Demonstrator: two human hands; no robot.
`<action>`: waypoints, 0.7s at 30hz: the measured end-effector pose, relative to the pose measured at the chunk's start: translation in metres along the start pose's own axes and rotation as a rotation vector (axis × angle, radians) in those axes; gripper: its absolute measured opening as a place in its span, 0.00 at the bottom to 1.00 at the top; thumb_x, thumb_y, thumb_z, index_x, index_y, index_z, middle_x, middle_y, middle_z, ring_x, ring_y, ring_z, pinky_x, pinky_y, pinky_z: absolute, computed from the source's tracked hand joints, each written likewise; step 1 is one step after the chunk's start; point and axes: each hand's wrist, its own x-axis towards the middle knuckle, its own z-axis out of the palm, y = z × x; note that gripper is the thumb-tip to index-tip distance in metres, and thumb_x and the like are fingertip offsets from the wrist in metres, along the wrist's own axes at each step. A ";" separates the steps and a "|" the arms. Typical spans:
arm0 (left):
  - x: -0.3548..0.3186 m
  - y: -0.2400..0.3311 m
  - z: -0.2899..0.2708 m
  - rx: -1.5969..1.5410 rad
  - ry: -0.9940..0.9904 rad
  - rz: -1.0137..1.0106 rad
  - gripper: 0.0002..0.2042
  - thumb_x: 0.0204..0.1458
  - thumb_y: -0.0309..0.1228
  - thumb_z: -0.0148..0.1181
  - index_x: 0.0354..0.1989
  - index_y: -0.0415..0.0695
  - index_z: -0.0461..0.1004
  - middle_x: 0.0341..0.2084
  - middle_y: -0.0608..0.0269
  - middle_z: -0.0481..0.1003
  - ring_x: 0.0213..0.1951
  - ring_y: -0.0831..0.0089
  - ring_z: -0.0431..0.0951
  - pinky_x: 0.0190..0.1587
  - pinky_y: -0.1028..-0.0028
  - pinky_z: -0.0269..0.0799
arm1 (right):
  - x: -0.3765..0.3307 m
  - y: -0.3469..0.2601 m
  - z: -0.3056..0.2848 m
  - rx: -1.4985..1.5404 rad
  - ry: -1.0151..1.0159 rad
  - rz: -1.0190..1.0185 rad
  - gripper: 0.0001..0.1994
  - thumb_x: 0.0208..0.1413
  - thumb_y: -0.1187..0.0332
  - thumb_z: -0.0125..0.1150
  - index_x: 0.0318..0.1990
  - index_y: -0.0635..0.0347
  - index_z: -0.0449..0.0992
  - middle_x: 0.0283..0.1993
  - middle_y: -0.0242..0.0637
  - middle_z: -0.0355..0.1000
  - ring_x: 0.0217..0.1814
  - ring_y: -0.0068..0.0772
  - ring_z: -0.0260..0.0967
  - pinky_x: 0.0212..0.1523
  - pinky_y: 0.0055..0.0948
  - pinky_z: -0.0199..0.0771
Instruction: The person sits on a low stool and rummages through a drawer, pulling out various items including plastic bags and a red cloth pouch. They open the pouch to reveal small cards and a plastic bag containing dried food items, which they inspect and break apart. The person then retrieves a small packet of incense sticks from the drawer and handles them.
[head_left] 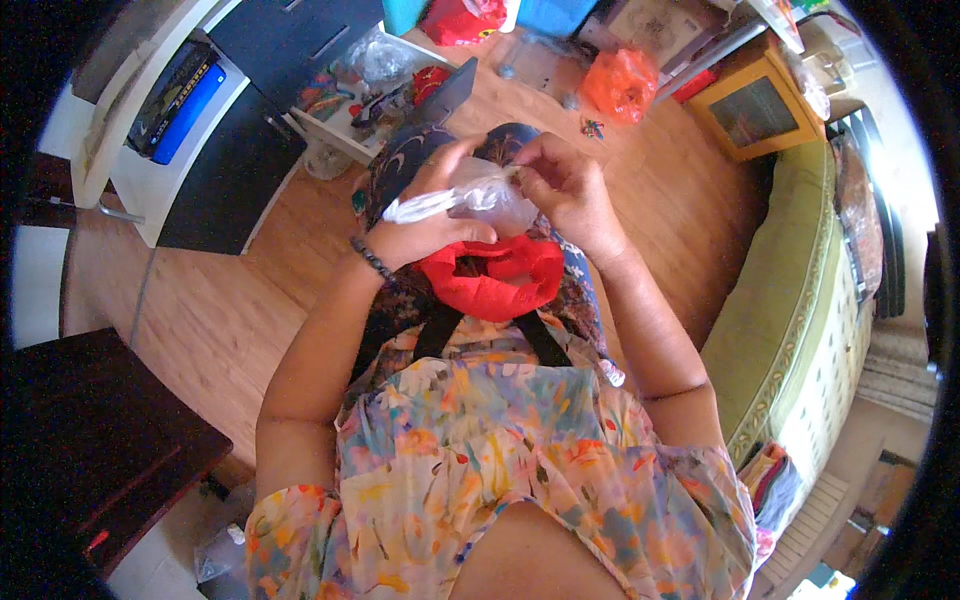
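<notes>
One green sofa (pixel 790 300), at three o'clock, well apart from the work. One open drawer (pixel 445 105), at eleven, crowded; anything dropped that way could get lost among its contents. One red fabric bag (pixel 490 292), on the lap at the dial's centre, mouth gaping; being soft, it could tip if the knees shifted. One clear plastic bag (pixel 492 205), at twelve, between both hands and just beyond the red mouth; thin film, liable to tear if pulled hard. One left hand (pixel 415 235), at ten, thumb and fingers parted and curved around the plastic, a white twist across the crook; firmness cannot be told. One right hand (pixel 570 195), between one and two, thumb and forefinger pinched together on the gathered top; a slip there might let it fall open. One dark bead bracelet (pixel 372 258), between nine and ten, which might snag loose film.
</notes>
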 end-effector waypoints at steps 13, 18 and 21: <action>0.031 -0.021 -0.003 -0.421 0.233 -0.310 0.10 0.52 0.25 0.56 0.42 0.40 0.75 0.37 0.66 0.75 0.40 0.78 0.73 0.43 0.76 0.69 | 0.020 0.000 0.011 -0.341 -0.169 -0.176 0.47 0.33 0.51 0.75 0.60 0.65 0.58 0.54 0.56 0.65 0.57 0.51 0.63 0.58 0.38 0.62; 0.076 -0.009 -0.027 -0.325 0.216 -0.070 0.14 0.48 0.23 0.59 0.45 0.39 0.74 0.48 0.64 0.68 0.50 0.74 0.70 0.52 0.75 0.66 | 0.075 -0.017 0.023 -0.360 -0.138 -0.194 0.36 0.34 0.54 0.75 0.51 0.63 0.68 0.42 0.50 0.73 0.44 0.44 0.71 0.47 0.37 0.71; 0.104 -0.016 -0.047 -0.367 0.135 -0.110 0.18 0.49 0.21 0.58 0.51 0.42 0.70 0.50 0.66 0.66 0.52 0.75 0.68 0.54 0.75 0.65 | 0.115 0.000 0.028 -0.285 -0.109 -0.240 0.22 0.41 0.64 0.72 0.43 0.63 0.73 0.39 0.40 0.75 0.41 0.30 0.71 0.45 0.31 0.71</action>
